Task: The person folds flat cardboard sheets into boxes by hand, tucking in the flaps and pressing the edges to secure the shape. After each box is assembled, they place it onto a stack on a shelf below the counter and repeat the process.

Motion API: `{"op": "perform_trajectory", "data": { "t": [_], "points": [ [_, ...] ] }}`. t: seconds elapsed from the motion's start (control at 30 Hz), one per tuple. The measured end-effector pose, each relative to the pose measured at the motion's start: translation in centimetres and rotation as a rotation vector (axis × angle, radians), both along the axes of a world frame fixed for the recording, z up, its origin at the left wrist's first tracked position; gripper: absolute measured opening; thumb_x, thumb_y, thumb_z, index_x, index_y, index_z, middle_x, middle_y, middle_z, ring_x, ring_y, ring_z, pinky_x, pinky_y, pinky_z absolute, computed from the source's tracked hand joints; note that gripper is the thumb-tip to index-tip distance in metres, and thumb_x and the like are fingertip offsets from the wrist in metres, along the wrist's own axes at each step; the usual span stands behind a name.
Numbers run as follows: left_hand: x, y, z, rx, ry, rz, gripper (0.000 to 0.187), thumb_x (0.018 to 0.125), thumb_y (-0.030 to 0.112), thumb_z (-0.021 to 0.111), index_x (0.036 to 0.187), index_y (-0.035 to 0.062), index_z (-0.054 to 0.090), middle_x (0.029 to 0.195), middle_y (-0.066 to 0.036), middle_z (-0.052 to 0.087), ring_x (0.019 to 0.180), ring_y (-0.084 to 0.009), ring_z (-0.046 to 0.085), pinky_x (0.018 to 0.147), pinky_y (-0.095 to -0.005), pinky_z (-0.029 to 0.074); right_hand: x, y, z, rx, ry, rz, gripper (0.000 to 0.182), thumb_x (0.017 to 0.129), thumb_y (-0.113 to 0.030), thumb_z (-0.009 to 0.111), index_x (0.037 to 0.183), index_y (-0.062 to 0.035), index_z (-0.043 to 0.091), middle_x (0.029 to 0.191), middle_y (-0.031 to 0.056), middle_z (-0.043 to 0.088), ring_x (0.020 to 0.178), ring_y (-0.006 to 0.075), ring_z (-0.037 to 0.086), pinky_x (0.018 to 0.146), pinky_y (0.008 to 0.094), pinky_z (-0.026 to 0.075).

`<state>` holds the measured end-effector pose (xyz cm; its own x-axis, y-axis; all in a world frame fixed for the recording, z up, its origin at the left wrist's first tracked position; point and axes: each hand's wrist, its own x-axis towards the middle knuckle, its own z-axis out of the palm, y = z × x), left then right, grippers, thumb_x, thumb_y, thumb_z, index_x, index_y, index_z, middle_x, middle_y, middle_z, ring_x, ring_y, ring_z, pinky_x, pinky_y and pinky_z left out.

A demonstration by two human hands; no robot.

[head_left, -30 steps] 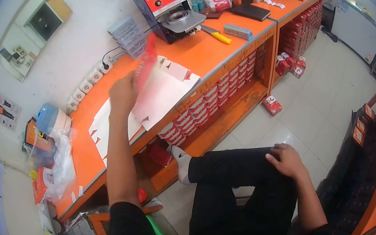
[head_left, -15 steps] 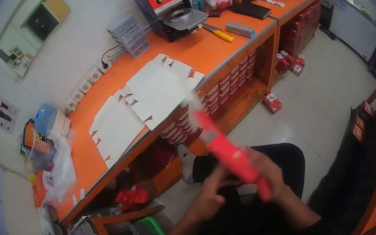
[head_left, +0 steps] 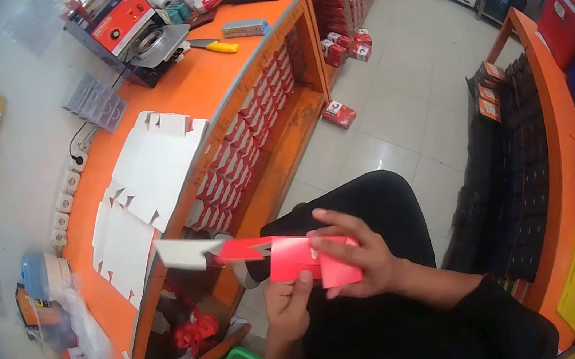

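Item: red carton [head_left: 293, 259], glossy thin card, part-folded, held above the lap; white slotted flap reaching towards nine o'clock.
Left grip: left hand [head_left: 288, 311] nearly closed, pinching its lower edge.
Right grip: right hand [head_left: 366, 260] half open, fingers spread over its right-hand panel.
Handling, as judged: thumbs close to the fold, even pressure along the score; uneven squeezing may buckle panels or bend tabs.
Surroundings, from carton: matt white blanks [head_left: 162, 151], flat, notched, on the orange bench [head_left: 182, 84], ten to eleven o'clock; yellow-handled knife [head_left: 219, 46], nearer twelve.
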<state>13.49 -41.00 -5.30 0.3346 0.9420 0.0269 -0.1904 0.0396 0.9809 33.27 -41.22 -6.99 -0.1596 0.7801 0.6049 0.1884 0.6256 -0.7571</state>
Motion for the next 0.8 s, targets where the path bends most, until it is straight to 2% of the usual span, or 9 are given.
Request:
{"op": "perform_trajectory", "data": {
  "t": [0.07, 0.17, 0.3, 0.57, 0.6, 0.63, 0.67, 0.73, 0.8],
  "points": [
    [-1.3, -0.5, -1.0, -0.038, 0.034, -0.018, 0.024, 0.108, 0.012, 0.053, 0.117, -0.0055, 0.066, 0.111, -0.014, 0.073, 0.103, -0.0227, 0.072, 0.089, -0.0412, 0.061, 0.2, 0.0, 0.2, -0.031, -0.199, -0.026, 0.079, 0.080, -0.051, 0.083, 0.144, -0.0091, 0.060, 0.156, 0.0247, 0.044, 0.128, 0.0349, 0.064, 0.099, 0.0449, 0.058],
    [-1.1, -0.3, -0.3, -0.262, -0.203, 0.051, 0.031, 0.110, 0.020, 0.049, 0.124, -0.0046, 0.063, 0.114, -0.017, 0.073, 0.104, -0.0253, 0.073, 0.089, -0.0413, 0.060, 0.9, 1.2, -1.4, 0.143, -0.255, 0.134, 0.079, 0.079, -0.051, 0.085, 0.143, -0.0127, 0.061, 0.156, 0.0201, 0.046, 0.130, 0.0370, 0.062, 0.099, 0.0448, 0.057],
    [-0.8, -1.0, -0.7, -0.301, -0.188, 0.131, 0.034, 0.110, 0.022, 0.049, 0.129, -0.0045, 0.061, 0.121, -0.019, 0.071, 0.106, -0.0288, 0.073, 0.087, -0.0424, 0.061, 1.3, 1.4, -2.2, 0.012, -0.143, 0.296, 0.069, 0.084, -0.043, 0.084, 0.143, -0.0182, 0.061, 0.162, 0.0187, 0.042, 0.135, 0.0371, 0.058, 0.098, 0.0434, 0.058],
    [0.4, -2.0, -2.5, -0.398, -0.171, 0.131, 0.032, 0.110, 0.016, 0.052, 0.129, -0.0078, 0.059, 0.116, -0.020, 0.070, 0.101, -0.0292, 0.073, 0.085, -0.0416, 0.062, -0.1, 0.0, -3.1, -0.126, -0.240, -0.067, 0.063, 0.089, -0.040, 0.079, 0.146, -0.0215, 0.060, 0.155, 0.0201, 0.049, 0.127, 0.0341, 0.064, 0.094, 0.0371, 0.059],
    [0.0, -2.2, -3.3, -0.382, -0.208, 0.170, 0.032, 0.110, 0.018, 0.051, 0.127, -0.0079, 0.060, 0.116, -0.020, 0.070, 0.101, -0.0289, 0.072, 0.084, -0.0408, 0.061, 0.0, -0.3, -3.3, -0.120, -0.239, -0.069, 0.069, 0.088, -0.038, 0.079, 0.149, -0.0140, 0.057, 0.140, 0.0182, 0.060, 0.120, 0.0326, 0.067, 0.091, 0.0367, 0.060],
    [-0.5, -2.4, -3.8, -0.364, -0.246, 0.211, 0.033, 0.110, 0.020, 0.050, 0.125, -0.0080, 0.060, 0.115, -0.020, 0.069, 0.101, -0.0286, 0.071, 0.083, -0.0399, 0.061, 0.3, -0.3, -3.0, -0.123, -0.250, -0.080, 0.069, 0.088, -0.038, 0.079, 0.149, -0.0140, 0.057, 0.140, 0.0182, 0.060, 0.120, 0.0326, 0.067, 0.091, 0.0367, 0.060],
    [-0.7, -2.5, -4.0, -0.182, -0.065, 0.342, 0.040, 0.111, 0.028, 0.048, 0.128, -0.0071, 0.058, 0.116, -0.018, 0.068, 0.097, -0.0258, 0.070, 0.079, -0.0367, 0.059, 0.7, -0.3, -2.7, -0.153, -0.142, -0.002, 0.073, 0.089, -0.036, 0.080, 0.151, -0.0087, 0.053, 0.132, 0.0174, 0.063, 0.114, 0.0323, 0.068, 0.089, 0.0362, 0.059],
    [-1.0, -0.1, -4.7, 0.154, 0.105, 0.575, 0.054, 0.112, 0.040, 0.043, 0.142, -0.0041, 0.048, 0.095, -0.015, 0.070, 0.081, -0.0197, 0.066, 0.069, -0.0302, 0.052, 1.5, 0.0, -2.4, -0.135, 0.052, 0.127, 0.085, 0.089, -0.031, 0.080, 0.156, 0.0034, 0.041, 0.118, 0.0167, 0.065, 0.101, 0.0320, 0.069, 0.084, 0.0357, 0.057],
    [-0.9, 1.1, -2.9, 0.338, 0.195, 0.620, 0.055, 0.112, 0.041, 0.043, 0.146, -0.0025, 0.044, 0.074, -0.010, 0.066, 0.066, -0.0140, 0.061, 0.065, -0.0263, 0.047, 2.2, -0.1, -1.6, -0.164, 0.062, 0.166, 0.087, 0.089, -0.031, 0.080, 0.158, 0.0029, 0.038, 0.118, 0.0171, 0.065, 0.101, 0.0325, 0.069, 0.085, 0.0354, 0.056]
  ]
}}
